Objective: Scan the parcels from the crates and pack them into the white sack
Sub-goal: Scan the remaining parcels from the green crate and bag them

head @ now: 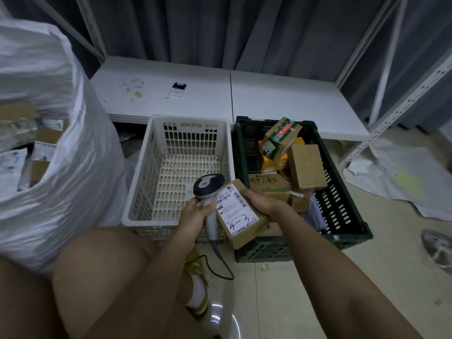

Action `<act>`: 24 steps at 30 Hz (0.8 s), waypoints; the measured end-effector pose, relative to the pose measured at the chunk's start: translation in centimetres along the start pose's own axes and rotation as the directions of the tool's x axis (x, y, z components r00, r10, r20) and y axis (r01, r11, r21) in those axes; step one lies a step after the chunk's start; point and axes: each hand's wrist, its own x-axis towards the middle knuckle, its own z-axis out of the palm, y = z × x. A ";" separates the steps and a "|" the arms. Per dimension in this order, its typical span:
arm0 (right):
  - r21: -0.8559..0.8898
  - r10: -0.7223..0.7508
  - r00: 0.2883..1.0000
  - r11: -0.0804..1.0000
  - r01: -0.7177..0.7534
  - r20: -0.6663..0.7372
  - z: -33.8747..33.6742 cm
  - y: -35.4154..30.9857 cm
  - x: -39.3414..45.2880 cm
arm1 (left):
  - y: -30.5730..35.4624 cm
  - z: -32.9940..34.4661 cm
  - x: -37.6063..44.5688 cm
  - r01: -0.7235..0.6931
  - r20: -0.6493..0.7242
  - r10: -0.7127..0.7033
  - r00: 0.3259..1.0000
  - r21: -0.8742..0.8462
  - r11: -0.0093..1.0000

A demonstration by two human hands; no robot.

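Observation:
My left hand grips the grey handle of a corded barcode scanner, its dark head right above a brown cardboard parcel. My right hand holds that parcel by its right side, white label up with "4-3" handwritten on it. The parcel hangs over the gap between a white crate with nothing in it and a dark green crate that holds several cardboard parcels. The white sack stands open at the left, with parcels inside.
A low white shelf board with a small black-and-white device runs behind the crates, between grey metal uprights. A crumpled white sheet lies on the floor at right. My bare knees and a yellow-and-white shoe fill the foreground.

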 end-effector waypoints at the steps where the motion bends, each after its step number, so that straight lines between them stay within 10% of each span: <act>1: -0.034 0.012 1.000 0.999 -0.012 0.005 0.0 -0.3 0.1 | 0.0 0.0 0.1 -0.001 0.000 0.001 1.000 0.006 1.000; 7: 0.007 -0.055 0.998 0.998 0.055 -0.014 -0.6 1.7 -0.5 | 0.4 0.1 0.3 -0.036 -0.005 0.036 0.999 -0.044 0.998; 13: 0.562 -0.093 0.919 0.766 0.312 -0.383 -1.3 5.3 -2.9 | 1.9 0.7 0.1 -0.130 0.084 0.132 0.988 -0.038 0.991; 24: 0.615 -0.045 0.853 0.672 0.411 -0.520 0.1 5.3 -2.4 | 1.1 1.4 -1.6 -0.224 0.136 0.200 0.970 0.195 0.955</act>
